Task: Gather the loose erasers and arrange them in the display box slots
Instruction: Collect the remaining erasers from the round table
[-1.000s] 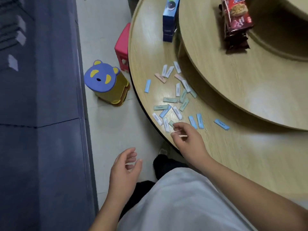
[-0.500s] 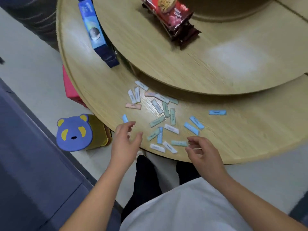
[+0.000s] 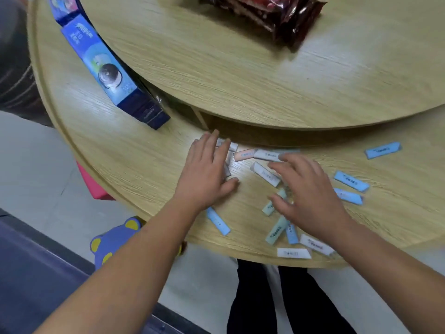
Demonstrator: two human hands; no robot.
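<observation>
left hand (image 3: pixel 207 169) flat, fingers over erasers (image 3: pixel 266 174) | right hand (image 3: pixel 310 196) spread, covering others, gripping none

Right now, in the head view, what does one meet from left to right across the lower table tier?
Long blue cardboard cookie box → left hand → right hand → lone light-blue rectangular eraser at the far right. Erasers under or between the hands are left out.

Two hands, the left hand (image 3: pixel 206 174) and right hand (image 3: pixel 310 196), spread flat over loose erasers (image 3: pixel 265 174) scattered on a round wooden table (image 3: pixel 134 160), beside a blue cookie box (image 3: pixel 108 71).
</observation>
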